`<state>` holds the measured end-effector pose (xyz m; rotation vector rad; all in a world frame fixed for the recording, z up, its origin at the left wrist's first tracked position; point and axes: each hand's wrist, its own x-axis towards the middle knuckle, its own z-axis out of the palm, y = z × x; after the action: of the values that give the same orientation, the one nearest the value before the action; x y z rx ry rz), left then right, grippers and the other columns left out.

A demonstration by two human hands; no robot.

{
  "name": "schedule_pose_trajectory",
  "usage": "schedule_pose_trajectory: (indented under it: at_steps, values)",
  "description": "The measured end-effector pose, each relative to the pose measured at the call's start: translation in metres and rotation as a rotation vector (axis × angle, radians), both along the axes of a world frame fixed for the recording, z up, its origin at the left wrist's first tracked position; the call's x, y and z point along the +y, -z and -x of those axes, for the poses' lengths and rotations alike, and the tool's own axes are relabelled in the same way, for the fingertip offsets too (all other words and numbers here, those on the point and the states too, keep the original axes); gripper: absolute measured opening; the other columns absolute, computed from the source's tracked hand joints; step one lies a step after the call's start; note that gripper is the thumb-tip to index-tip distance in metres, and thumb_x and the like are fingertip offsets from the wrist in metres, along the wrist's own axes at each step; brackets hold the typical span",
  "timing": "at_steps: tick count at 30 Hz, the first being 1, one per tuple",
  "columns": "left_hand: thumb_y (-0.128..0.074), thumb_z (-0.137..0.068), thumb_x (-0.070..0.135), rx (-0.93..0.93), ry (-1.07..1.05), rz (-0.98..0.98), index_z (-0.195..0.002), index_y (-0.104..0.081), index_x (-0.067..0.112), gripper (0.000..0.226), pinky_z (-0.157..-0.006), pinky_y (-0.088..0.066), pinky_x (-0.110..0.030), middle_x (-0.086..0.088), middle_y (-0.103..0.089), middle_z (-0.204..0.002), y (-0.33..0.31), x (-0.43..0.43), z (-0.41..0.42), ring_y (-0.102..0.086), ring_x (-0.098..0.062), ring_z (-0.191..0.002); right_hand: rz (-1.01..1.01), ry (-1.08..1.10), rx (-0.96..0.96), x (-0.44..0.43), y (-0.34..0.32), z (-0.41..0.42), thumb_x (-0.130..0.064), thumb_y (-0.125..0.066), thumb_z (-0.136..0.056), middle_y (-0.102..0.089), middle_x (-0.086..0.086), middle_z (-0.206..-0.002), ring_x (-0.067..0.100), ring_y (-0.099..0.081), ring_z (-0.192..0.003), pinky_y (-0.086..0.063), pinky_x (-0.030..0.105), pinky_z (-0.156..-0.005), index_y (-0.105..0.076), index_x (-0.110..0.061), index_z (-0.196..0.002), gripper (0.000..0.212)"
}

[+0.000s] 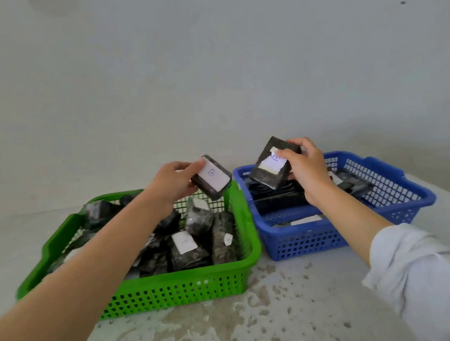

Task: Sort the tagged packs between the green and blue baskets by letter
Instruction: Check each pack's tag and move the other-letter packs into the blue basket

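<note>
My left hand [170, 184] holds a dark pack [211, 178] whose white tag reads B, in the air above the far right corner of the green basket [176, 288]. Over the blue basket [307, 241], my right hand [305, 172] grips a second dark pack [268, 171], tilted, with a white tag that also looks like a B. Several dark tagged packs [188, 245] fill the green basket. The blue basket holds several more dark packs [275, 195], partly hidden behind my right hand.
Both baskets stand side by side on a pale, speckled table [238, 326], against a plain grey wall. The table's right edge runs diagonally past the blue basket. Bare table surface lies in front of the baskets.
</note>
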<state>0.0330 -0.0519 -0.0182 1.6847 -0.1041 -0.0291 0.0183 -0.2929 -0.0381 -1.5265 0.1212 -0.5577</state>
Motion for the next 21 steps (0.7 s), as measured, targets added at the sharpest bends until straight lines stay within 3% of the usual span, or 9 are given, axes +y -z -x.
schedule_pose_trajectory:
  at_steps: [4, 7, 11, 15, 18, 21]
  values:
    - [-0.054, -0.093, 0.027, 0.038, 0.014, 0.159, -0.089, -0.062, 0.005, 0.023, -0.064, -0.047, -0.019, -0.010, -0.061, -0.090, 0.009, -0.070, -0.003, -0.054, -0.018, -0.080, 0.014, 0.213, 0.015, -0.064, -0.001, 0.003, -0.017, -0.066, -0.084, -0.065, 0.002, -0.094, 0.017, -0.064, -0.081, -0.047, 0.025, -0.052, -0.059, -0.022, -0.104, 0.021]
    - [-0.054, -0.094, 0.028, 0.084, 0.028, 0.148, -0.100, -0.064, -0.002, 0.033, -0.061, -0.043, -0.021, -0.008, -0.062, -0.083, 0.021, -0.111, -0.008, -0.052, -0.017, -0.069, 0.014, 0.349, 0.037, -0.108, 0.001, 0.005, -0.019, -0.070, -0.081, -0.064, 0.007, -0.101, 0.020, -0.063, -0.082, -0.053, 0.032, -0.063, -0.055, -0.020, -0.105, 0.029]
    - [-0.056, -0.089, 0.043, -0.053, 0.009, -0.031, -0.093, -0.065, 0.013, 0.032, -0.056, -0.042, -0.017, 0.003, -0.064, -0.079, 0.032, -0.138, -0.021, -0.055, -0.010, -0.065, 0.123, 0.508, 0.065, -0.155, 0.006, 0.007, -0.020, -0.068, -0.080, -0.062, 0.004, -0.101, 0.022, -0.062, -0.086, -0.055, 0.044, -0.075, -0.052, -0.020, -0.105, 0.030]
    - [-0.053, -0.084, 0.057, -0.320, -0.043, -0.370, -0.107, -0.057, 0.019, 0.045, -0.059, -0.038, -0.018, 0.003, -0.064, -0.095, 0.039, -0.139, -0.029, -0.058, -0.009, -0.081, 0.349, 0.551, 0.053, -0.178, 0.011, 0.000, -0.016, -0.066, -0.082, -0.066, 0.008, -0.107, 0.023, -0.061, -0.087, -0.051, 0.033, -0.069, -0.059, -0.020, -0.109, 0.028]
    - [-0.053, -0.086, 0.054, -0.362, -0.070, -0.406, -0.113, -0.057, 0.013, 0.050, -0.062, -0.041, -0.020, -0.001, -0.064, -0.099, 0.043, -0.141, -0.036, -0.058, -0.013, -0.085, 0.482, 0.452, 0.171, -0.182, 0.015, -0.016, -0.018, -0.067, -0.084, -0.060, 0.012, -0.120, 0.029, -0.060, -0.097, -0.051, 0.039, -0.079, -0.051, -0.017, -0.126, 0.045]
    - [-0.052, -0.086, 0.054, -0.334, -0.115, -0.356, -0.112, -0.056, 0.014, 0.047, -0.055, -0.037, -0.015, 0.001, -0.062, -0.095, 0.045, -0.142, -0.041, -0.054, -0.003, -0.075, 0.625, 0.459, 0.281, -0.181, 0.017, -0.033, -0.023, -0.067, -0.085, -0.060, 0.015, -0.110, 0.027, -0.055, -0.081, -0.043, 0.033, -0.065, -0.042, -0.011, -0.115, 0.042]
